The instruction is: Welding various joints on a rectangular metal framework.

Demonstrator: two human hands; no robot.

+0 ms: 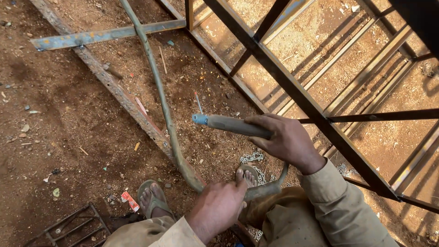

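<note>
Head view, looking down at both hands over red dirt ground (68,119). Right hand (286,139) at centre-right, back of hand up, fingers wrapped tight round the rear of a grey tool handle (233,124); handle lying roughly level, pointing left, blue tip (199,119) at its far end. Wrist bent slightly, forearm in tan sleeve (338,206) coming in from lower right. Left hand (217,208) lower centre, knuckles up, closed round a thick grey cable (167,114); thumb stretched along it toward the right. Cable running from top of frame down across the dirt, curving into the left fist, then out the right side and bending up behind the right hand toward the handle. Left forearm in from bottom edge, sleeve just visible. Both hands near each other, not touching, handle above the cable grip. Two sandalled feet (153,199) below the hands, one partly hidden behind the left hand. Light chain (252,158) on the ground between hands. Dark steel frame (302,98) crossing right half diagonally, just beside the right hand. Rusty angle bar (105,75) on the ground at left, crossed by a flat bar (105,34). Small grate (75,226) bottom left.
</note>
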